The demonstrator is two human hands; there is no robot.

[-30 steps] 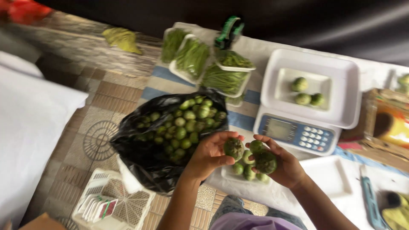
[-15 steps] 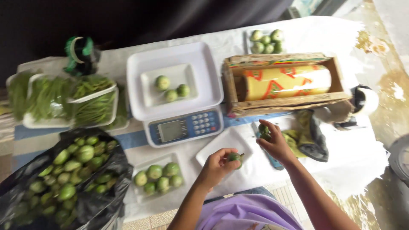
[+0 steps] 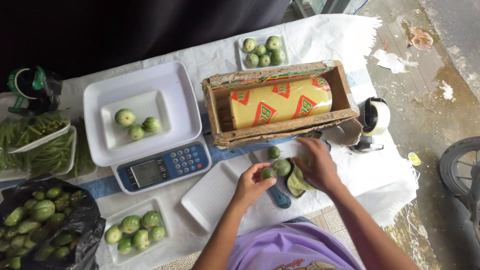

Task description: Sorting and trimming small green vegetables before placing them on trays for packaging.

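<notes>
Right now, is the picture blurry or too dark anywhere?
Head view: mostly sharp in soft, even daylight, with weak shadows. The hands, left and right, are slightly smeared. The wrap roll has a pale shine. The top left behind the table is nearly black. The scale and tray edges look a bit bent toward the frame sides.

Lots of green here: small round pale-green striped eggplants [image 3: 125,117] are laid on the white plastic scale [image 3: 135,102] with its blue keypad panel. Right of that scale, a glossy yellow film roll [image 3: 280,102], patterned with orange-red triangles, is cradled in a brown cardboard box [image 3: 216,111].
</notes>
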